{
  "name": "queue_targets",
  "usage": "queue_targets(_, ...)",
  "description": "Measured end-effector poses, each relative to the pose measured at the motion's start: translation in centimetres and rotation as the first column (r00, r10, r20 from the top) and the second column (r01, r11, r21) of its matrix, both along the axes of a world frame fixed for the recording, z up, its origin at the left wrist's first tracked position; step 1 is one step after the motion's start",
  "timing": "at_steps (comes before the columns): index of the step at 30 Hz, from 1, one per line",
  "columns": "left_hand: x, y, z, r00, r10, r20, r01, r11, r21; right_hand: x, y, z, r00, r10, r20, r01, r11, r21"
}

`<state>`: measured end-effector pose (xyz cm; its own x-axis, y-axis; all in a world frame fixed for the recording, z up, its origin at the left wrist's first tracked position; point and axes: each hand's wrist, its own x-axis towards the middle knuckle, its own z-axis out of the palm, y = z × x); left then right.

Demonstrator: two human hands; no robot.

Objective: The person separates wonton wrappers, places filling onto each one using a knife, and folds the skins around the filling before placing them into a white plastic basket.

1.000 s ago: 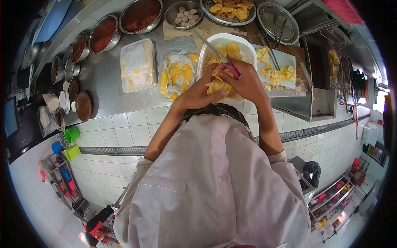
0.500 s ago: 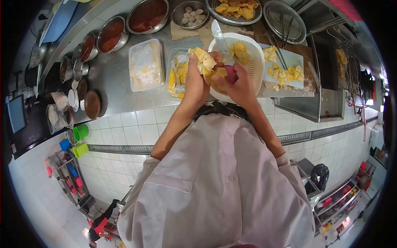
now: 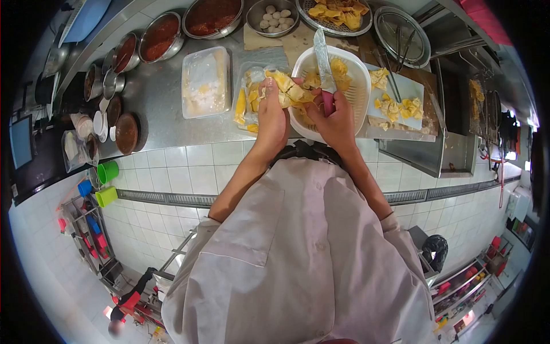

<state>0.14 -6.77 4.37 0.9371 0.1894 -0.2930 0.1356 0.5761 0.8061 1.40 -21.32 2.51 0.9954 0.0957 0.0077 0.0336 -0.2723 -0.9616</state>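
Note:
My left hand (image 3: 274, 117) is closed around a folded yellow wonton-like piece (image 3: 283, 89) above the white basket. In my right hand (image 3: 337, 121) is a knife (image 3: 323, 60) with a pink handle, its blade pointing away from me and smeared with something pale. The fingertips of that hand also touch the right edge of the yellow piece. Below both hands stands the white basket (image 3: 366, 86), with more yellow pieces (image 3: 341, 73) inside. Left of it, partly behind my left hand, a clear plastic tub (image 3: 238, 100) contains yellow wrappers (image 3: 252, 100).
A lidded container (image 3: 205, 83) lies left of the tub. Bowls of red sauce (image 3: 213, 17), a bowl of pale balls (image 3: 275, 22) and a tray of yellow wrappers (image 3: 338, 12) line the back. At right, filled yellow pieces and tongs (image 3: 394, 86) rest on a white board (image 3: 409, 94).
The yellow piece has turned and stretched out between my hands. The knife blade has swung from leaning left to nearly upright. The view has shifted slightly.

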Motion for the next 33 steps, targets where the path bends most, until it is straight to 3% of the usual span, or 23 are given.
queue_targets(11, -1.2, 1.1, -1.1, 0.998, 0.016, -0.057, -0.019, 0.998, -0.064, 0.0, 1.3, -0.8, 0.994, 0.04, 0.102, -0.027, 0.992, -0.123)
queue_targets(15, -1.7, 2.6, -2.8, 0.996, 0.037, -0.078, -0.044, 0.994, -0.096, -0.3, 2.0, -2.0, 0.981, 0.181, 0.065, -0.16, 0.956, -0.245)
queue_targets(17, -2.1, 4.1, -4.8, 1.0, -0.004, -0.023, 0.006, 0.997, 0.081, -0.4, 2.1, -3.3, 0.958, 0.275, 0.084, -0.241, 0.928, -0.284)
queue_targets(20, -3.3, 6.4, -5.7, 0.985, -0.117, 0.127, 0.056, 0.914, 0.403, -0.6, 3.0, -3.8, 0.963, 0.243, -0.117, -0.222, 0.961, 0.166)
queue_targets(23, -5.0, 8.7, -4.7, 0.926, -0.347, 0.146, 0.243, 0.848, 0.471, 0.2, 3.5, -1.8, 0.931, 0.278, -0.238, -0.242, 0.955, 0.17)
queue_targets(25, -5.7, 9.7, -4.6, 0.89, -0.435, 0.139, 0.308, 0.796, 0.521, 0.6, 4.0, -1.6, 0.892, 0.33, -0.31, -0.32, 0.944, 0.084)
queue_targets(26, -5.9, 10.1, -4.6, 0.885, -0.447, 0.131, 0.318, 0.786, 0.529, 0.8, 4.5, -1.4, 0.87, 0.352, -0.344, -0.36, 0.932, 0.044)
queue_targets(29, -6.0, 11.4, -4.9, 0.865, -0.493, 0.095, 0.367, 0.749, 0.552, 0.9, 5.8, -0.5, 0.858, 0.401, -0.322, -0.352, 0.914, 0.201)
queue_targets(32, -6.2, 13.0, -5.2, 0.829, -0.556, 0.061, 0.422, 0.692, 0.586, 1.2, 6.4, -0.4, 0.839, 0.425, -0.339, -0.369, 0.904, 0.218)
queue_targets(33, -6.1, 13.4, -5.5, 0.814, -0.575, 0.081, 0.418, 0.677, 0.605, 1.4, 6.8, -0.5, 0.855, 0.407, -0.322, -0.379, 0.913, 0.149)
